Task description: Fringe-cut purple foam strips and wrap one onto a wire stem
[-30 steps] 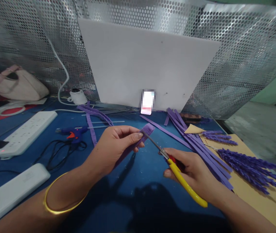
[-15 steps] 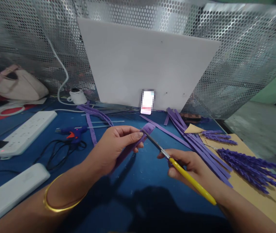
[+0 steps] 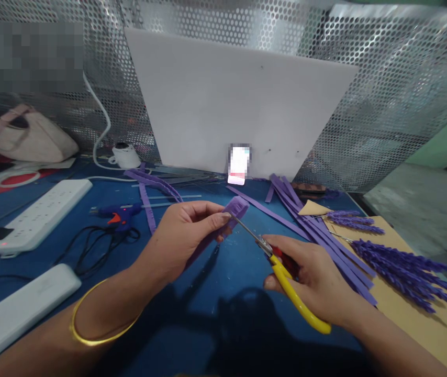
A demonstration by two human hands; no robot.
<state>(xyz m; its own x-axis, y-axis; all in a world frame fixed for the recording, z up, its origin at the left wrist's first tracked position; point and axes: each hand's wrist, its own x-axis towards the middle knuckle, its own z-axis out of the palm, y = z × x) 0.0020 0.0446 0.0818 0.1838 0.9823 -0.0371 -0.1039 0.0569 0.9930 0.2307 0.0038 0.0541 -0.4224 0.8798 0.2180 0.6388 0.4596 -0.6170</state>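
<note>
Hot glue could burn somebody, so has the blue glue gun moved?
No, the blue glue gun lies where it was, beside the white power strip.

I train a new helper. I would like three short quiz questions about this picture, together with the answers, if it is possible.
1. What does the right hand hold?
a) a glue gun
b) yellow-handled scissors
c) a white mug

2. True or false: the left hand pinches a purple strip.

3. Fill in the missing word: the gold bangle is worn on the ____ arm.

Key: 1. b; 2. true; 3. left
</note>
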